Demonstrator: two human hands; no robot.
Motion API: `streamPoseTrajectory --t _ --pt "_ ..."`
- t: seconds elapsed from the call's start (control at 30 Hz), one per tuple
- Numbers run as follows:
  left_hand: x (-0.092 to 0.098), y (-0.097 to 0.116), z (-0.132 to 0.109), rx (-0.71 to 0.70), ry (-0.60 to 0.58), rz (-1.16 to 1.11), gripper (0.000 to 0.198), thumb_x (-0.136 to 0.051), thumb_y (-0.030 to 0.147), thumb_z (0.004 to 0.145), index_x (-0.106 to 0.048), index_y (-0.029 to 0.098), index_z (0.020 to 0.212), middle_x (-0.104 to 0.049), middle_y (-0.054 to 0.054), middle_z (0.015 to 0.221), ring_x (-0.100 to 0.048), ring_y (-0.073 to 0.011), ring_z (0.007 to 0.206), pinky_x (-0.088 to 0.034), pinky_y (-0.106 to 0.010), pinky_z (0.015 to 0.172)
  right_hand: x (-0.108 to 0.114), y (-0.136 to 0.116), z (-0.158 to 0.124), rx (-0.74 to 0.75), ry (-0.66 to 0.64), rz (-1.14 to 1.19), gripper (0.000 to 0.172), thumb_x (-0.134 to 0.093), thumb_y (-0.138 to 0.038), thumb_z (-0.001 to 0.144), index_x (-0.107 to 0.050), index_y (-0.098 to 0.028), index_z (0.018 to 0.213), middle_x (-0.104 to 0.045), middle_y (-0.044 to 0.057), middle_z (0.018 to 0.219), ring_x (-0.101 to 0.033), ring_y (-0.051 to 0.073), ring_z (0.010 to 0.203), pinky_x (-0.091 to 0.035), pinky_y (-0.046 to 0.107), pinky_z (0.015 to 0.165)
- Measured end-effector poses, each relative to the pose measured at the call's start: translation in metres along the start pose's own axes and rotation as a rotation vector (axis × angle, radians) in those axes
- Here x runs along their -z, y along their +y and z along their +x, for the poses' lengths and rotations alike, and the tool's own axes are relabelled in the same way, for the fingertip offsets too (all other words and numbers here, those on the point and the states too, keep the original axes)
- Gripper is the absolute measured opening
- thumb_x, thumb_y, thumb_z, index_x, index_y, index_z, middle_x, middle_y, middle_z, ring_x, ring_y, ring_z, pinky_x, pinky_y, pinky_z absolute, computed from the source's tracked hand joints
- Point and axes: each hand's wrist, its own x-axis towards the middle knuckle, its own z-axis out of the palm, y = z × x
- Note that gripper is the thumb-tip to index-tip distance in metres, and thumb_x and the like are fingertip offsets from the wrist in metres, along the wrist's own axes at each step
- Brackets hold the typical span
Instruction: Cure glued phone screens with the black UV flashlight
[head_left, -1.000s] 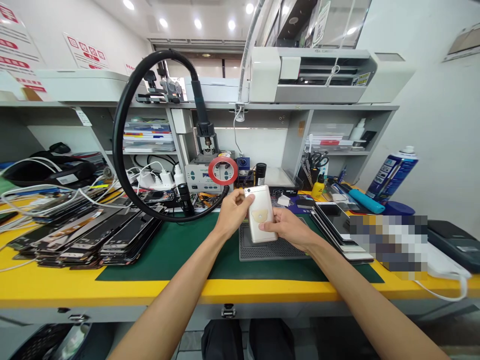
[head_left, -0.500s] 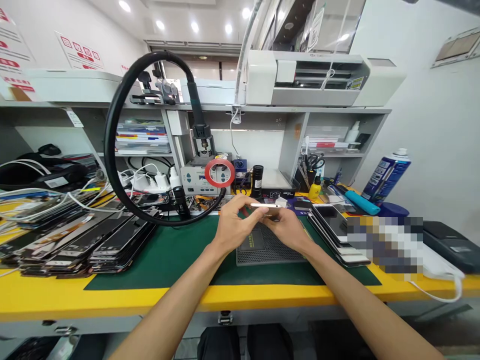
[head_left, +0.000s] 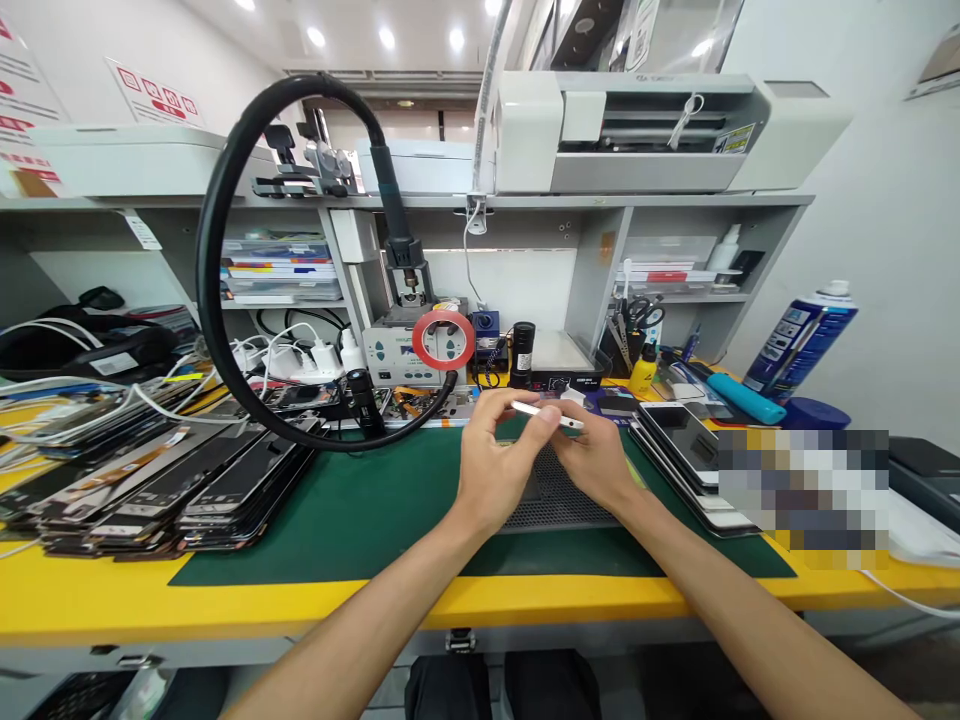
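A thin phone (head_left: pixel 571 423) with a pale edge is held edge-on above the green mat (head_left: pixel 375 520). My left hand (head_left: pixel 499 450) grips its left side, the thumb reaching across the near edge. On the other side, my right hand (head_left: pixel 596 450) has its fingers bent round the phone. Most of the phone's faces are hidden by the fingers and the viewing angle. Under both hands lies a dark perforated pad (head_left: pixel 562 505).
Stacks of phone screens (head_left: pixel 247 475) lie at left, and more phones (head_left: pixel 686 445) are piled at right. A black flexible hose (head_left: pixel 206 250) with a red ring (head_left: pixel 417 340) arches over the mat's left. A blue spray can (head_left: pixel 799 340) stands at the far right.
The phone has tilted, its right end now lower, and the left thumb has slid along its near edge. Both hands have shifted slightly right in the view, which has also moved.
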Motion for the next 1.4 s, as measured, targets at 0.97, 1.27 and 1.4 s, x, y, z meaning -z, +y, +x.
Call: streamPoseTrajectory --t 0.97,1.27,1.4 --pt "0.054 -0.002 0.025 -0.294 -0.505 0.421 0.028 -0.056 0.035 0.096 -0.065 0.019 0.118 -0.068 -0.007 0.11 -0.06 -0.02 0.099 -0.045 -0.031 0.086 -0.005 -0.011 0.006 -0.126 -0.312 0.205 0.027 -0.058 -0.032 0.092 -0.067 -0.018 0.114 -0.07 0.004 0.103 -0.067 0.019 0.099 -0.056 0.031 0.086" --pt "0.062 -0.029 0.016 -0.447 -0.475 0.424 0.027 -0.052 0.026 0.098 -0.068 0.022 0.12 -0.073 -0.007 0.107 -0.067 -0.0181 0.093 -0.051 -0.029 0.082 -0.004 -0.032 -0.009 -0.07 -0.136 0.167 0.053 -0.061 -0.042 0.089 -0.045 -0.02 0.134 -0.055 0.012 0.13 -0.054 0.024 0.123 -0.045 0.041 0.105" --pt "0.064 -0.036 0.014 -0.543 -0.459 0.54 0.027 -0.05 0.02 0.097 -0.066 0.02 0.119 -0.073 -0.009 0.112 -0.068 -0.0197 0.1 -0.052 -0.031 0.085 -0.02 -0.042 -0.014 -0.176 -0.018 0.044 0.061 -0.067 -0.052 0.083 -0.045 -0.02 0.13 -0.057 0.01 0.124 -0.057 0.024 0.116 -0.046 0.042 0.101"
